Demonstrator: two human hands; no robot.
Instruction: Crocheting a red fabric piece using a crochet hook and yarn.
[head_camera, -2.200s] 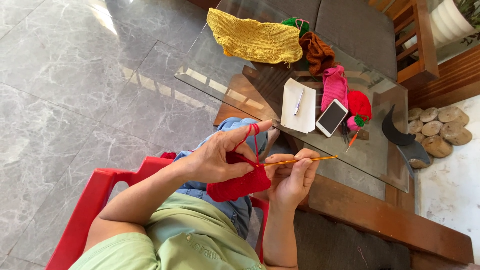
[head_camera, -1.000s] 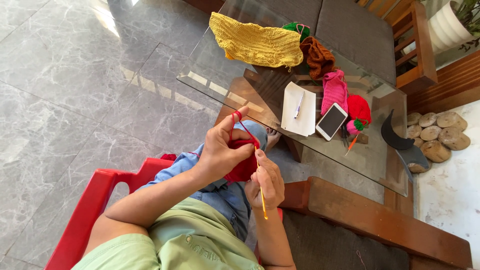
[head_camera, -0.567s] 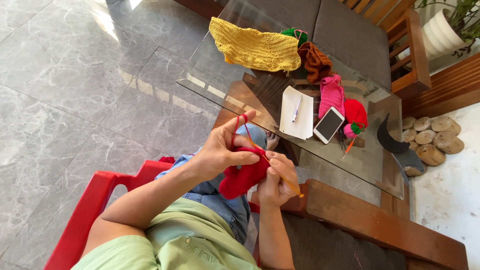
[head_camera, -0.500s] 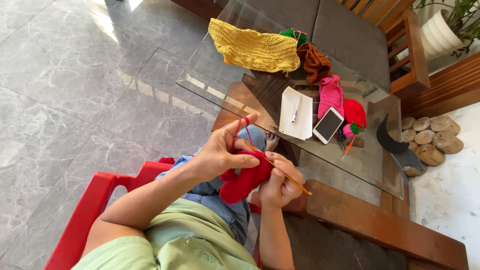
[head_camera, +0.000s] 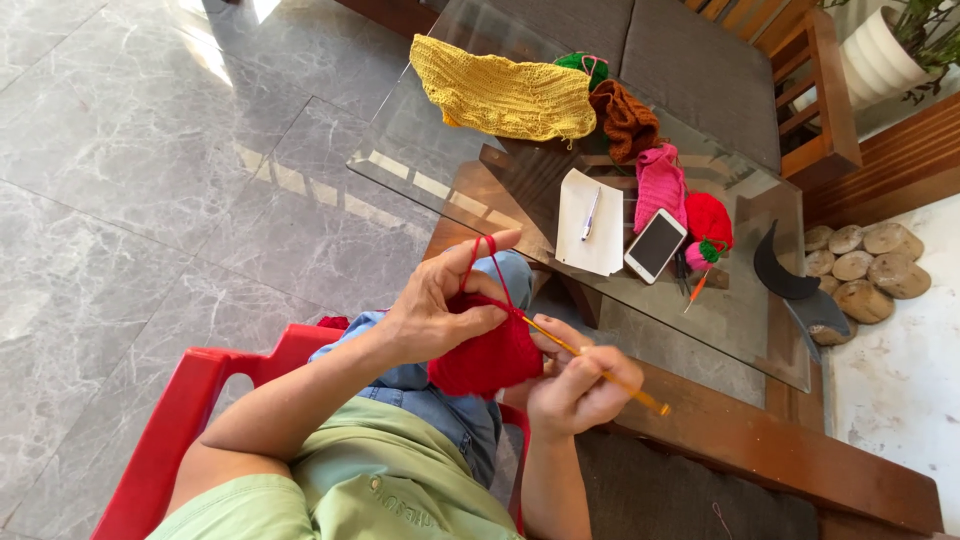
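I see the left hand (head_camera: 435, 310) gripping a red crocheted piece (head_camera: 487, 358) at frame centre, thumb and fingers pinched on its upper edge. The forefinger is raised toward 1 o'clock, and a loop of red yarn (head_camera: 480, 265) runs over it. The right hand (head_camera: 580, 385) sits just beside the piece at its 4 o'clock, fingers curled and pressed together around an orange crochet hook (head_camera: 600, 372). The hook's tip meets the piece at the top edge; its tail points to 4 o'clock.

The piece hangs above the lap, over blue denim (head_camera: 440, 400), with a red plastic chair (head_camera: 190, 420) at 8 o'clock.

At 12 to 2 o'clock stands a glass table (head_camera: 420, 150). On it I note a yellow knitted panel (head_camera: 505, 95), a brown knitted item (head_camera: 625, 118), a pink knitted item (head_camera: 658, 185), a white paper (head_camera: 590, 222) with a pen (head_camera: 591, 213), and a phone (head_camera: 656, 245).
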